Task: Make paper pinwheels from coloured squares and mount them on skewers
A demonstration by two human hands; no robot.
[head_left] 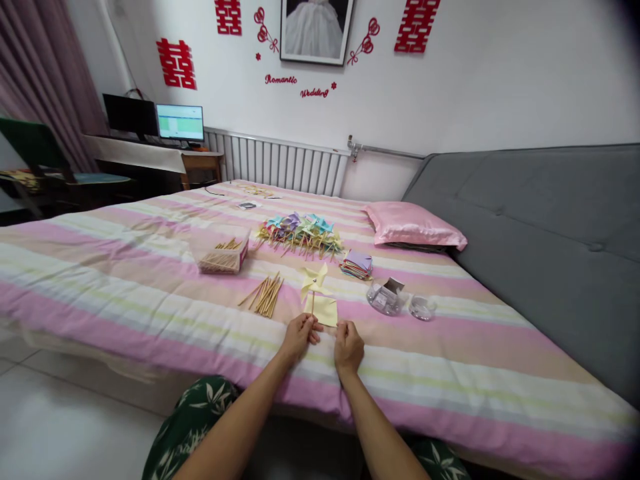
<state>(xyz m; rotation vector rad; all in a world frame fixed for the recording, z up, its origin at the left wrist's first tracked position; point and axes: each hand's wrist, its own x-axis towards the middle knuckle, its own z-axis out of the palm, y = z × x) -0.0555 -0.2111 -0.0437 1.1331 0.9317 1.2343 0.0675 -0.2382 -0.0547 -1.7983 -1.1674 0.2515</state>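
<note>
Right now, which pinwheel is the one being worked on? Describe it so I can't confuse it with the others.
On the striped bed, look at the near edge, just ahead of the left hand. The yellow pinwheel lies there alone on its stick, above a yellow paper square, unlike the mixed-colour pile further back.

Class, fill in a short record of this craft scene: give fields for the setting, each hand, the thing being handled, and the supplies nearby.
Setting: striped bedspread on a bed
Left hand: pinches the stick of a yellow pinwheel
Right hand: at the edge of a yellow paper square
Loose sticks: left of the pinwheel
Box of sticks: further left
Finished pinwheels: piled behind
Paper stack: right of the pile
Clear containers: on the right
</note>
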